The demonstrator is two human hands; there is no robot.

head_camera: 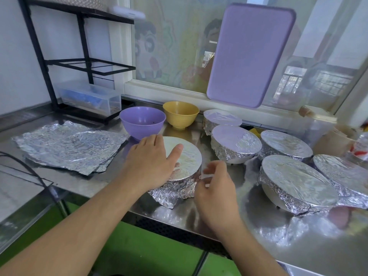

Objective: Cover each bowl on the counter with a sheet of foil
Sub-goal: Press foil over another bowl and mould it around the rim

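A foil-wrapped bowl (180, 172) sits upright near the counter's front edge, its foil top smooth and its sides crinkled. Behind it stand two uncovered bowls, one purple (142, 121) and one yellow (180, 114). Five more covered bowls (236, 143) cluster to the right. A stack of wrinkled foil sheets (69, 145) lies flat to the left.

Kitchen: steel counter (199, 212), bowls (142, 121)

head view, looking down, near counter (199, 216)
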